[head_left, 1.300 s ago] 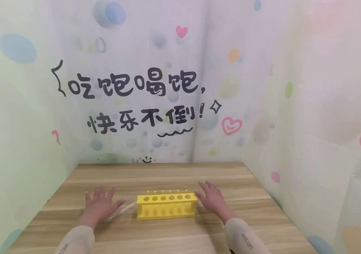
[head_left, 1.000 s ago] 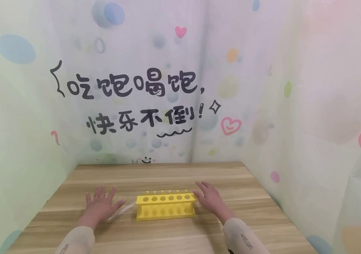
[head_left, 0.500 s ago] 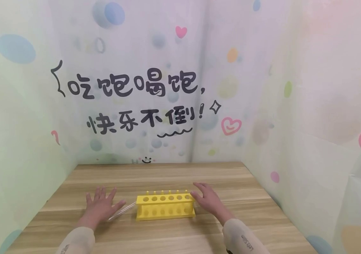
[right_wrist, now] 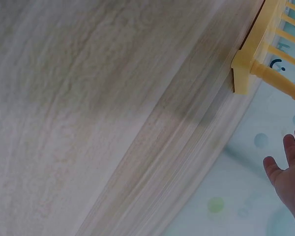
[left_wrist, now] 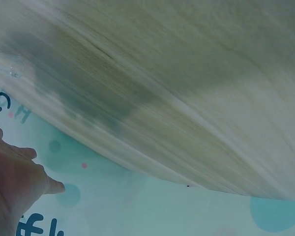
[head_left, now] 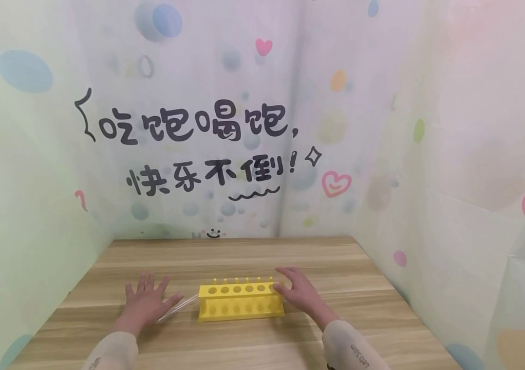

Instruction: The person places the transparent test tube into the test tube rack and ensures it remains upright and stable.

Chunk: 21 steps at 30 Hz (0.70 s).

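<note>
At the left, I find almost nothing different over the last second or so: the left hand (head_left: 144, 307) keeps to its place, palm down, fingers spread apart, with nothing in its grasp that I can see. Next to it, the clear rods (head_left: 184, 304) and the yellow rack (head_left: 241, 295) look unmoved. The change is all at the right: the right hand (head_left: 300, 289) has slid inward, and its thumb side now overlaps the rack's right end in my head view, partly covering the last hole. I take this as the right hand closing in on the rack, with the work only at the reaching stage.

As for where things lie, the rods slant across the table (head_left: 225, 344) just beside the left thumb, between that hand and the rack, their far ends meeting its left end in my view; whether they touch it I can't tell. The rack stands upright between the two hands, its row of pegs (head_left: 237, 280) along the far side. The right hand's fingers are extended and parted, clamped on nothing. From the right wrist, they show just below the rack's upper end with a slight gap; I can't confirm contact.
</note>
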Tool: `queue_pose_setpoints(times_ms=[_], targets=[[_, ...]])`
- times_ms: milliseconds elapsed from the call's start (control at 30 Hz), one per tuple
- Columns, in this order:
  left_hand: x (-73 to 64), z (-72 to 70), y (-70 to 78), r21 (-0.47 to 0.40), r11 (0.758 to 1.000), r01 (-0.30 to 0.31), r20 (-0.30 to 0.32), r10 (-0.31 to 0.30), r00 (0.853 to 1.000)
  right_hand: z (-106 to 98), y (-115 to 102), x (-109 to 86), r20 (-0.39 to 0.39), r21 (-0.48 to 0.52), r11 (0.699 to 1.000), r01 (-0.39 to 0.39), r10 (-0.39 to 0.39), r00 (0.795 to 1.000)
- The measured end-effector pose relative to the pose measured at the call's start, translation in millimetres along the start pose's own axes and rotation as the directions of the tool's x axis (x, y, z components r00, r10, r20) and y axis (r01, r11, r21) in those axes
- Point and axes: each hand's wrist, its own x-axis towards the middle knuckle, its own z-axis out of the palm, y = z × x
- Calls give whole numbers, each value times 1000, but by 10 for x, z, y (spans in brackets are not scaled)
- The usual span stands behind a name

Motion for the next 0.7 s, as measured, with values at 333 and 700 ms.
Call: queue_pose_setpoints(times_ms=[333, 700], targets=[[-10, 11, -6, 0, 1000, 5, 16, -5, 1000, 25, 8, 7, 12, 59, 998, 21, -22, 1000], [-16, 16, 9, 17, 1000, 0, 11, 0, 1000, 40, 13, 4, 15, 90, 996, -12, 11, 1000]])
